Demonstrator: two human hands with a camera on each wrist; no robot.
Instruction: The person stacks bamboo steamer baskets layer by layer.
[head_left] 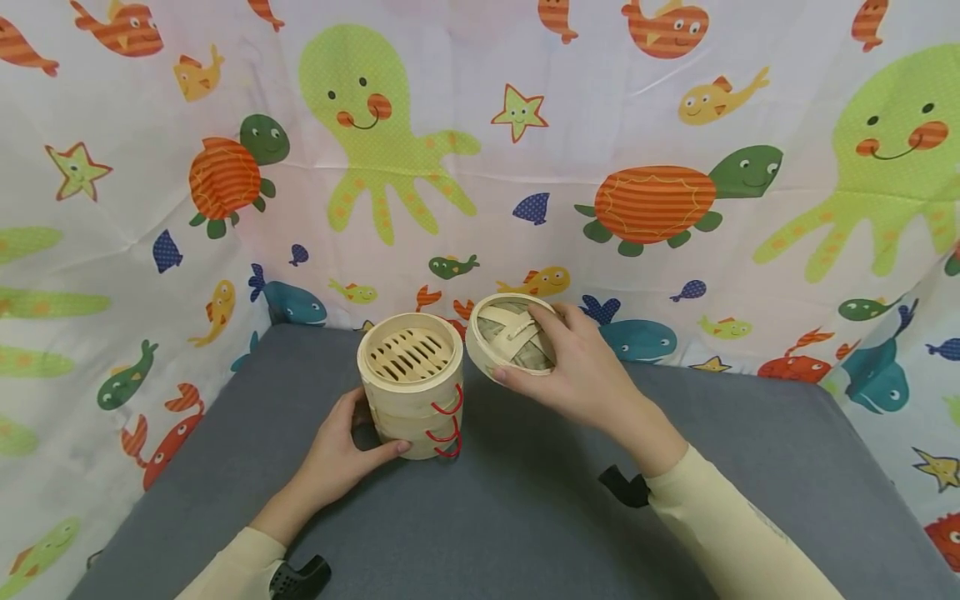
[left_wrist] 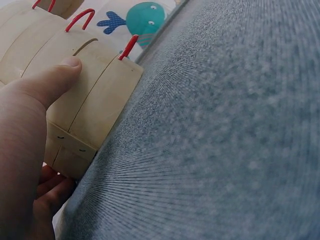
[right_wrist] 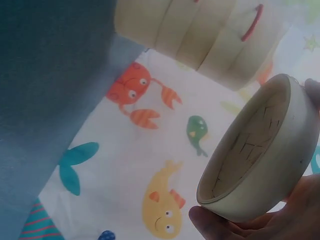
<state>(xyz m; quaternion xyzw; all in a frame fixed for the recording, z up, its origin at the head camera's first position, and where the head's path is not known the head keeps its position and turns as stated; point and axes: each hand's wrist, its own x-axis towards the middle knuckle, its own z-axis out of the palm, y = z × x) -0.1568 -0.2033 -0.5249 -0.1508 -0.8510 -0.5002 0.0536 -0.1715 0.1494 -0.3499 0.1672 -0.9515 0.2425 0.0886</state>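
A stack of small bamboo steamer baskets (head_left: pixel 412 400) stands on the grey surface, its slatted top tier uncovered and red cord loops on its right side. My left hand (head_left: pixel 337 454) grips the stack low down, with the thumb on the front and the fingers around the left side. To the right of the stack's rim, my right hand (head_left: pixel 577 367) holds the woven bamboo lid (head_left: pixel 491 333) by its edge, tilted in the air. The hollow underside of the lid (right_wrist: pixel 250 145) shows in the right wrist view, apart from the steamer stack (right_wrist: pixel 190 35).
Grey cloth (head_left: pixel 525 517) covers the table. Behind and at both sides hangs a white curtain (head_left: pixel 465 167) printed with sea animals. Black straps (head_left: pixel 300 577) are at both wrists.
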